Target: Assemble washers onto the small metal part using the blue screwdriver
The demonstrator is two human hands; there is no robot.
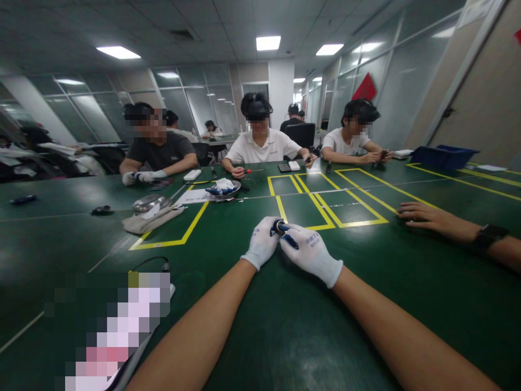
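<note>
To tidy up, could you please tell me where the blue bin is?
In the head view, the blue bin sits toward the right on the green table, beyond the gloved right hand and right of the rightmost seated person.

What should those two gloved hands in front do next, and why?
Perhaps the left hand should hold steady while the right hand gently turns the small dark object: both hands meet around it, hiding much of it from view.
</note>
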